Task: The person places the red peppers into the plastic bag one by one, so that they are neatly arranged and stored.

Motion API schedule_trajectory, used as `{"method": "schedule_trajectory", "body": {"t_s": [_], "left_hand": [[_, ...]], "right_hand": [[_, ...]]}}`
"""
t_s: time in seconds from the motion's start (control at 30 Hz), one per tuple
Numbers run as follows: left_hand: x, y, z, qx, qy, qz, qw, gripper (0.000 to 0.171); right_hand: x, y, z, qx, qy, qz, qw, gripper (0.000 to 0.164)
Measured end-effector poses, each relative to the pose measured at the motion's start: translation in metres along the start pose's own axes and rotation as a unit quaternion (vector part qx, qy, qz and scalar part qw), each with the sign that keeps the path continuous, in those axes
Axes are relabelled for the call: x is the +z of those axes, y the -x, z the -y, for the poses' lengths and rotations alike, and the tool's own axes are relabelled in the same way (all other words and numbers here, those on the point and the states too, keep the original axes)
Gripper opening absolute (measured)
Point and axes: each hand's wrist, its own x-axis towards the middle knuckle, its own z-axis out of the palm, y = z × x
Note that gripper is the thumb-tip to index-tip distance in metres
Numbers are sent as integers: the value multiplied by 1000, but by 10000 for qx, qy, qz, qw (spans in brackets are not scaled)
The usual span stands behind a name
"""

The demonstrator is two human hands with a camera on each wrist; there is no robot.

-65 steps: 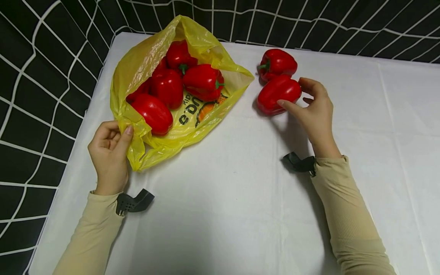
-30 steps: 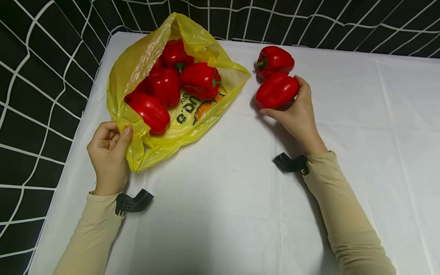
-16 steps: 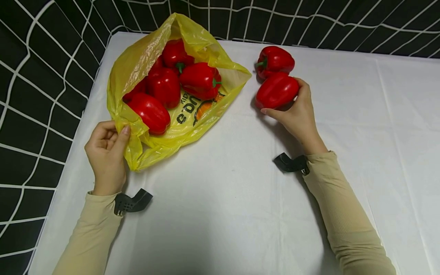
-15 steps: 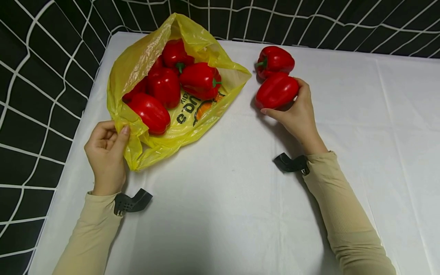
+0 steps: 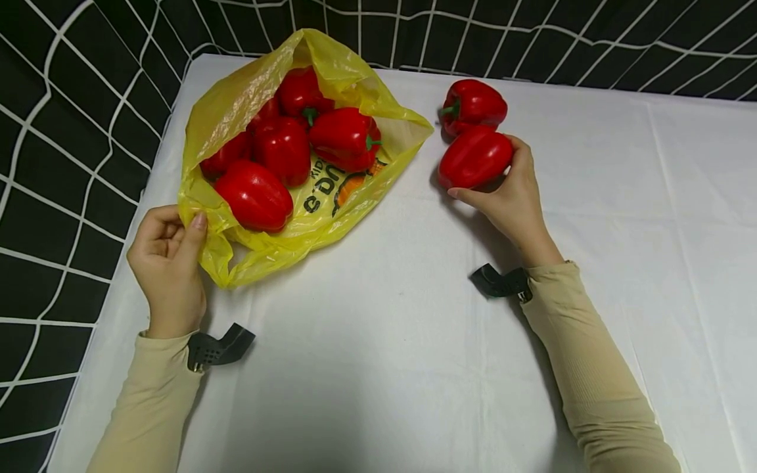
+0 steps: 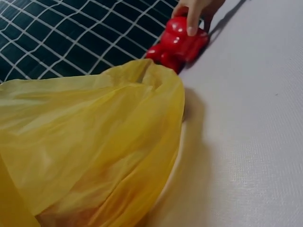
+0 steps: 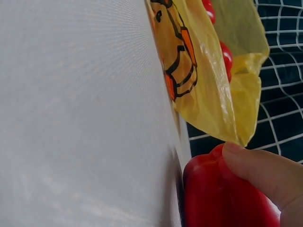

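Observation:
My left hand pinches the near-left edge of a yellow plastic bag between thumb and fingers. The bag's mouth gapes toward me, and several red bell peppers lie inside it. Right of the bag, my right hand grips a red bell pepper, thumb on the near side and fingers behind. The right wrist view has the thumb on that pepper, close beside the table. Just behind it is another red bell pepper with a green stem. The bag fills much of the left wrist view.
A white cloth covers the table. Black panels with white netting border it at the back and left. A dark wrist mount juts from the left sleeve, and another mount from the right.
My left hand has drawn the bag's edge left, uncovering more of the peppers inside. My right hand has closed round the nearer loose pepper and since then stayed nearly still.

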Motion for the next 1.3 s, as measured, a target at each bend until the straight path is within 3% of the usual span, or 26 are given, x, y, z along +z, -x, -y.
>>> {"method": "schedule_trajectory", "body": {"t_s": [0.63, 0.9, 1.3], "left_hand": [[-7, -10, -13, 729, 358, -537, 9952, 16], [-5, -5, -8, 389, 144, -162, 9990, 16], [-3, -3, -7, 324, 148, -92, 9993, 14]], "right_hand": [[-1, 1, 0, -43, 5, 5, 10000, 91], [0, 1, -1, -45, -8, 3, 10000, 91], [1, 1, -1, -118, -59, 35, 9999, 90]]}}
